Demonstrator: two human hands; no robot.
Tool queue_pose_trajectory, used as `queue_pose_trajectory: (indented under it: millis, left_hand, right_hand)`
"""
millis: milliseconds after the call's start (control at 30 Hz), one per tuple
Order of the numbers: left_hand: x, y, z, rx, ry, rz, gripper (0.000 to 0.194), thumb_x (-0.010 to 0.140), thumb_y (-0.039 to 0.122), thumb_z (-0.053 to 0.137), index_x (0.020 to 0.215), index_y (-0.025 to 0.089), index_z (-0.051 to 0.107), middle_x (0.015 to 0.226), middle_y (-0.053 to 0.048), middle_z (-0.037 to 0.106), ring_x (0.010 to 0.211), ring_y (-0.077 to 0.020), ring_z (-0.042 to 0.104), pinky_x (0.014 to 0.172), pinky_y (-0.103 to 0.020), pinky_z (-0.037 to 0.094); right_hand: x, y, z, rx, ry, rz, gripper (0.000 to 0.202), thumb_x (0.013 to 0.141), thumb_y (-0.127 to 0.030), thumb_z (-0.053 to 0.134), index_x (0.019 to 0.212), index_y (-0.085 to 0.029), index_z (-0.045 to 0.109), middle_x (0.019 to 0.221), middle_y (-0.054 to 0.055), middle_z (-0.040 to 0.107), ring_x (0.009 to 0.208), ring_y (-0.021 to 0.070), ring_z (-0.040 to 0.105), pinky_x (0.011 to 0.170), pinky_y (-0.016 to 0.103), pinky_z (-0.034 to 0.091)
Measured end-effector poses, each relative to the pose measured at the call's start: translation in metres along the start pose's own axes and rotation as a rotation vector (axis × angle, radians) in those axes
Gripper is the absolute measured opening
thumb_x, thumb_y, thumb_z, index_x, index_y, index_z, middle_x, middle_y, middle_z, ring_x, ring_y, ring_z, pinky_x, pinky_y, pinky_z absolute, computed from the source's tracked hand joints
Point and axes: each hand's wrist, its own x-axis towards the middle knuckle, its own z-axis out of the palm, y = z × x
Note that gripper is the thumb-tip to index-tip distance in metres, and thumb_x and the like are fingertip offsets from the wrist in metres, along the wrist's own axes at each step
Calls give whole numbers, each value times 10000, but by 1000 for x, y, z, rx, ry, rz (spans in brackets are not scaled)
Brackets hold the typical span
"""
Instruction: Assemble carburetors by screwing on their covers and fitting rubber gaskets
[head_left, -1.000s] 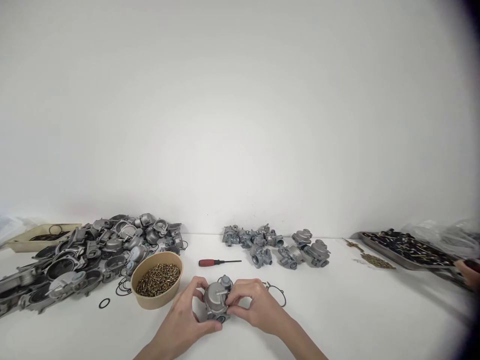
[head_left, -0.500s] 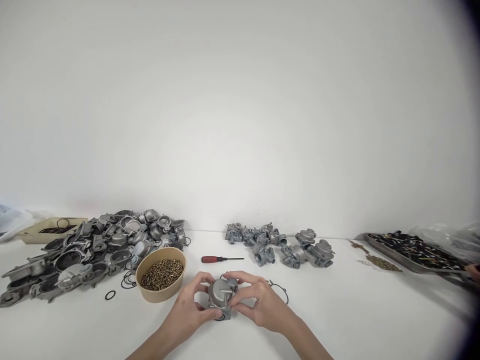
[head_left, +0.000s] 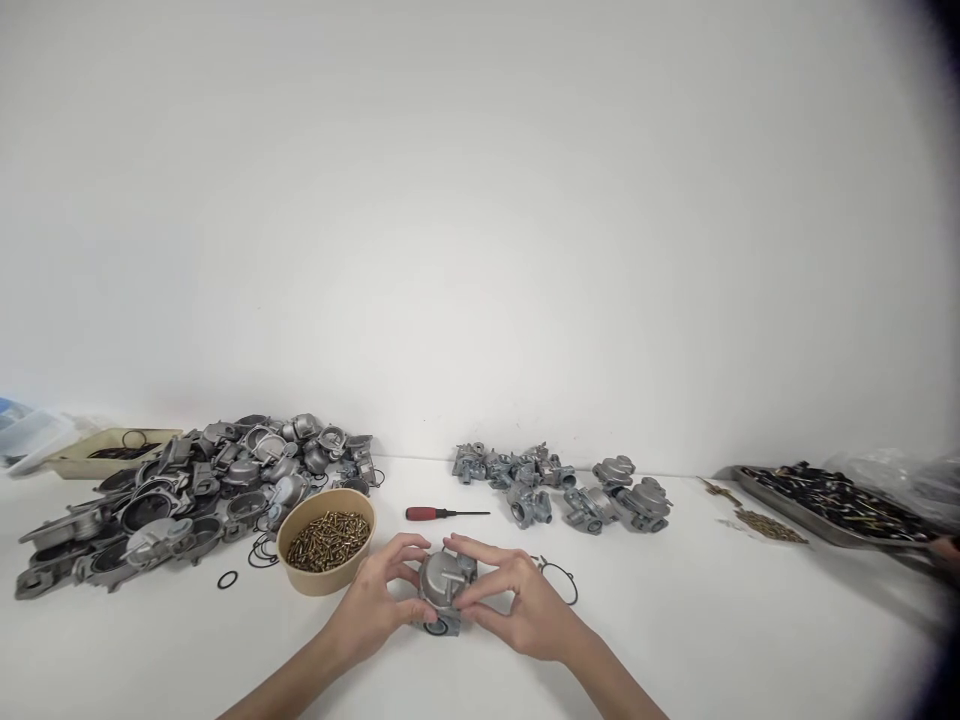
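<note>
A grey metal carburetor [head_left: 444, 582] with a rounded bowl cover on top stands at the front middle of the table, between my two hands. My left hand [head_left: 382, 592] grips its left side, thumb low at the front and fingers behind. From the right, my right hand [head_left: 517, 598] holds the cover and body with thumb and fingertips. Part of the far side is hidden by my fingers. Beyond it lies a red-handled screwdriver [head_left: 431, 513]. A thin black rubber gasket [head_left: 574, 592] lies just past my right hand.
Left of my hands stands a round tub [head_left: 289, 575] of brass-coloured screws, beside a heap of metal bowl covers [head_left: 150, 510]. Several carburetor bodies [head_left: 529, 505] sit at the back. A metal tray [head_left: 810, 532] of small dark parts is at right, with another person's hand [head_left: 946, 548] beside it.
The carburetor has tipped slightly, so more of the round opening at its lower front shows. My left thumb has shifted up and left. The whole view has moved a little.
</note>
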Motion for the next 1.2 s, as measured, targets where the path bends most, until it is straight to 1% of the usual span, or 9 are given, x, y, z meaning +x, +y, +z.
queue_pose_trajectory:
  millis: [167, 200, 333, 433, 600, 767, 867, 967, 1200]
  left_hand:
    - [-3, -1, -5, 25, -17, -38, 715, 591, 181, 841, 1232, 267, 536, 1195, -79, 605, 959, -221, 620, 805, -352, 533]
    - [-3, -2, -6, 28, -22, -37, 735, 581, 174, 844, 1240, 274, 534, 1200, -76, 600, 964, -219, 618, 821, -355, 531]
    - [-6, -4, -12, 65, -38, -37, 775, 569, 186, 853, 1272, 287, 541, 1207, -72, 592, 966, -211, 615, 834, -345, 534]
    - [-9, -4, -15, 111, -37, -50, 765, 560, 208, 859, 1265, 284, 572, 1241, -72, 587, 978, -221, 613, 785, -317, 550]
    - [-9, -8, -14, 183, -1, -46, 702, 547, 221, 868, 1206, 288, 636, 1206, -50, 623, 990, -232, 609, 696, -265, 563]
    - [-10, -3, -14, 251, -26, 9, 627, 575, 266, 870, 1169, 292, 672, 1159, -31, 650, 944, -220, 609, 625, -237, 554]
    - [-13, 6, -16, 346, -25, 21, 618, 599, 313, 864, 1186, 310, 672, 1175, -23, 656, 925, -213, 602, 658, -248, 545]
    - [-16, 13, -19, 436, -50, 44, 596, 622, 381, 854, 1186, 313, 676, 1152, -17, 673, 888, -198, 599, 678, -249, 528]
    - [-16, 17, -19, 463, -55, 11, 602, 628, 396, 849, 1198, 322, 672, 1183, 0, 666, 913, -192, 588, 687, -238, 517]
  right_hand:
    - [30, 30, -15, -113, 302, 80, 245, 936, -302, 534, 961, -228, 765, 1018, 93, 759, 979, 253, 698, 866, 406, 561]
    - [41, 39, -17, -181, 296, 116, 253, 934, -297, 520, 962, -220, 759, 991, 94, 757, 934, 248, 700, 808, 386, 570]
    - [87, 64, -11, -463, -1, 143, 293, 921, -308, 534, 1147, -220, 699, 1195, 101, 691, 1122, 263, 617, 955, 397, 486]
    - [110, 69, 8, -516, -122, 112, 432, 839, -311, 643, 1262, -222, 635, 1228, 115, 673, 1133, 289, 607, 934, 373, 476]
    - [121, 67, 24, -563, -186, 84, 241, 754, -117, 624, 945, -204, 743, 906, 80, 745, 860, 248, 686, 748, 291, 482]
    - [110, 40, -22, -550, -93, 69, 325, 758, -102, 585, 1059, -210, 648, 885, 48, 718, 795, 206, 660, 735, 296, 494]
    - [93, 4, -64, -207, 66, 49, 435, 850, -181, 576, 1275, -244, 510, 873, 25, 698, 698, 165, 661, 674, 280, 548]
    - [71, -33, -92, -43, 147, -4, 355, 860, -238, 634, 1210, -241, 574, 882, 46, 690, 737, 183, 672, 689, 302, 581]
    - [58, -66, -81, 25, 124, -169, 422, 816, -145, 681, 1220, -248, 615, 843, 20, 689, 728, 163, 659, 697, 307, 608]
